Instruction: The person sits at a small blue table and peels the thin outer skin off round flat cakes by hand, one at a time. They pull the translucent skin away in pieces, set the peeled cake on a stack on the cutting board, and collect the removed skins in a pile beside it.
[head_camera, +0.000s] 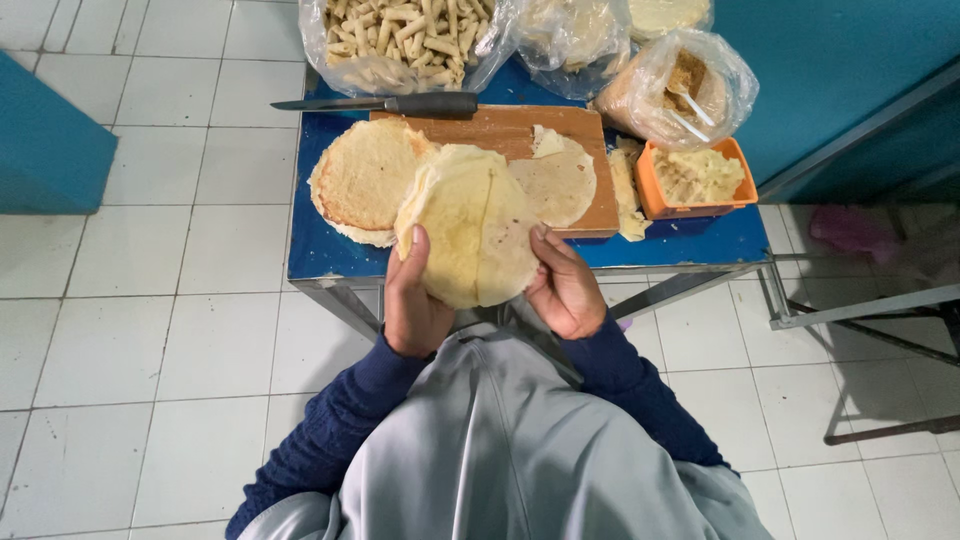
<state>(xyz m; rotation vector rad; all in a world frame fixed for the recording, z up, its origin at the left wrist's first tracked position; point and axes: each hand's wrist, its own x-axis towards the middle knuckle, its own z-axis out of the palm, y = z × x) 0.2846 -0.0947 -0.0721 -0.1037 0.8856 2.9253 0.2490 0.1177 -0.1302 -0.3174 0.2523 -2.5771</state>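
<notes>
Both hands, left hand (412, 300) and right hand (566, 290), grip a wrapper (470, 238) at frame centre; separating appears underway; next likely needs gentle peeling above the stack (362, 180).

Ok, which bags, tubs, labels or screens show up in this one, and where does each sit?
Clear plastic bag: far left of the blue table, bulging, full of pale stick-shaped pieces.
Second clear bag: top centre, crumpled, pale flat rounds inside.
Third clear bag: far right, open, tan crumbly filling with a white spoon.
Orange tub: right of the wooden board, rectangular, pale mash inside.
No labels, signs or screens visible.
</notes>
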